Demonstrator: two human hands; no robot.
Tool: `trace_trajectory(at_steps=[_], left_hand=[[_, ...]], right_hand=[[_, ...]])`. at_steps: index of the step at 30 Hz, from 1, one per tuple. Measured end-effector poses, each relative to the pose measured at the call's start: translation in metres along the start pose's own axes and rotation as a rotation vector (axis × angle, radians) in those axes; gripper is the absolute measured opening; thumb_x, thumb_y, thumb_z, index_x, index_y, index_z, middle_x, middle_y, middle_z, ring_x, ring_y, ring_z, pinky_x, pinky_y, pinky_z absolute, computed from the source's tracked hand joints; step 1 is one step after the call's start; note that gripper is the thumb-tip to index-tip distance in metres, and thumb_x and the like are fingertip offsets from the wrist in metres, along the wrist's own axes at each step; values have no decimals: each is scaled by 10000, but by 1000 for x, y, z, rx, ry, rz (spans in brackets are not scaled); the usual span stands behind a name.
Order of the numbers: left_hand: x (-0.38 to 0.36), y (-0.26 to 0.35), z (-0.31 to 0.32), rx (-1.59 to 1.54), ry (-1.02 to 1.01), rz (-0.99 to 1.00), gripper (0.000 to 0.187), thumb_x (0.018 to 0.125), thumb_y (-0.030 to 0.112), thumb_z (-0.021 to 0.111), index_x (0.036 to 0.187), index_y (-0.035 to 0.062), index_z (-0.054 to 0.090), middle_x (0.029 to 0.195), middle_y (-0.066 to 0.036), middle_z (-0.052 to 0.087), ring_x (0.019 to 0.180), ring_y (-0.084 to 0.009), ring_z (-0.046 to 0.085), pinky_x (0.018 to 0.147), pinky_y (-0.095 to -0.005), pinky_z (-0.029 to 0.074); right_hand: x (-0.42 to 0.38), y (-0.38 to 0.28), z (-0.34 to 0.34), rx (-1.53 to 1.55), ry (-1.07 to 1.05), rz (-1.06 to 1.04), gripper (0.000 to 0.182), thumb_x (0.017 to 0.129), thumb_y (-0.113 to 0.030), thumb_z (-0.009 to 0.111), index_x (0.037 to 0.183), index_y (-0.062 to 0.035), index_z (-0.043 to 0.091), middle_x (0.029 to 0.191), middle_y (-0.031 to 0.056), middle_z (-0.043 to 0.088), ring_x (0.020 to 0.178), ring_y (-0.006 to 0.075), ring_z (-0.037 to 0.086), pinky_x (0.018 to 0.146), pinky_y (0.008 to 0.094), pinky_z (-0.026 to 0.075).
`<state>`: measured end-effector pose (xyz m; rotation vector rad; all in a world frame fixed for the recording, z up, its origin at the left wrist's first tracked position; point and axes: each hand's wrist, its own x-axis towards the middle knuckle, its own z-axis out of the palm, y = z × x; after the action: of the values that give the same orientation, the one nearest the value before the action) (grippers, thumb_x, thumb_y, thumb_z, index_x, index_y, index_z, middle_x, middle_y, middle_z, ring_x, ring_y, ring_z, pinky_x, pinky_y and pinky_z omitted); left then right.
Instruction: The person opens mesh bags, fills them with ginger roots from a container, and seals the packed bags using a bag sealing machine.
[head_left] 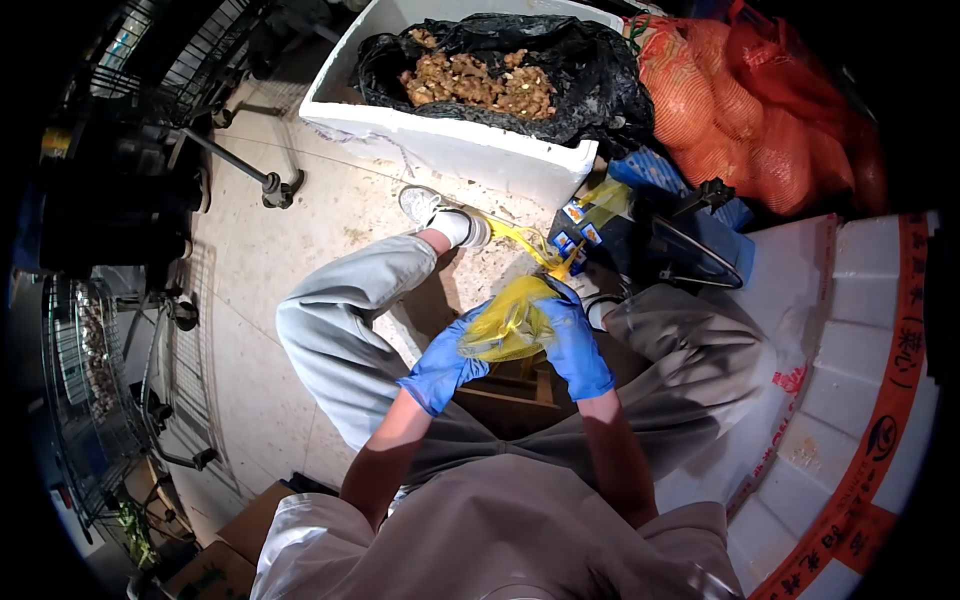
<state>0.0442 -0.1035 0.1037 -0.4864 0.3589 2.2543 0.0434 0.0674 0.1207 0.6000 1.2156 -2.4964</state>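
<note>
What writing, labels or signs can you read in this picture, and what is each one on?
Orange tape on the white foam box: printed characters and a round logo, too blurred to quote.
Red mark on the foam box edge: unreadable.
Small blue labels by the yellow net bag: too small to read.

a pale tiled floor [250, 270] is seen, marked with dirt. on it a white foam box [450, 140] lined with black plastic is set, with orange mesh sacks [740, 110] just beside it. a cardboard box [215, 565] lies at the near edge.
</note>
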Motion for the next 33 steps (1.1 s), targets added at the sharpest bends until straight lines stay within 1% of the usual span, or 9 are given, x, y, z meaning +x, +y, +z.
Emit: trace_trajectory(at_steps=[3,6,10,17,19,21,23,28,33], left_hand=[[-8,-4,-7,-110,-122,-35,316,864,165,391,1147,28,428,1069,-133,518,908,-235,556,725,-343,507],[-14,-9,-15,-171,116,-73,347,858,185,380,1187,76,391,1059,-145,519,752,-313,595,520,-421,536],[-18,-15,-21,5,261,-74,369,839,190,430,1190,85,388,1101,-132,495,796,-280,591,555,-375,545],[-28,-15,54,494,262,-120,361,836,199,469,1166,65,409,1073,-65,492,964,-162,501,781,-256,450],[-26,-15,59,783,-110,92,349,826,157,493,1150,51,417,1025,-54,500,970,-124,465,820,-237,391],[-17,-8,68,332,-252,-15,400,776,101,549,1143,26,409,1031,-63,497,978,-120,452,816,-253,392],[-15,-3,86,457,-302,25,408,767,97,556,1139,18,408,1030,-70,500,966,-121,460,807,-256,397],[1,15,145,774,-467,241,430,743,88,573,1130,-1,407,1027,-86,506,937,-123,482,787,-262,412],[25,30,183,731,-340,475,365,752,60,549,1094,-15,444,954,-84,543,837,-106,526,706,-235,442]], right_hand=[[2,12,-12,-113,62,-40,331,752,-88,489,1070,0,476,1100,109,454,1029,166,431,857,257,359],[-1,15,-21,-365,-11,-160,333,738,-60,480,1065,2,478,1103,128,464,1055,210,423,888,282,335],[-7,11,-27,-696,-140,-452,343,721,-31,478,1063,0,476,1122,144,454,1053,234,429,887,303,342],[1,-7,5,-28,23,79,383,695,3,462,1078,2,470,1011,109,522,916,183,516,799,270,416],[-8,-16,23,89,-15,164,353,707,-39,501,1056,9,476,969,81,535,824,138,528,720,241,445],[6,1,15,318,-484,258,347,710,-55,523,1048,5,475,962,88,538,813,135,533,702,235,448],[-5,0,17,283,-410,344,339,728,-93,544,1052,-18,476,972,87,538,844,142,528,721,244,443],[-29,5,27,-635,-466,-720,458,782,-163,521,1201,-71,359,1212,86,391,1080,188,377,936,289,300],[-22,50,18,-862,-620,-17,437,803,-268,479,1191,-90,388,1142,72,461,1018,228,450,863,317,366]])
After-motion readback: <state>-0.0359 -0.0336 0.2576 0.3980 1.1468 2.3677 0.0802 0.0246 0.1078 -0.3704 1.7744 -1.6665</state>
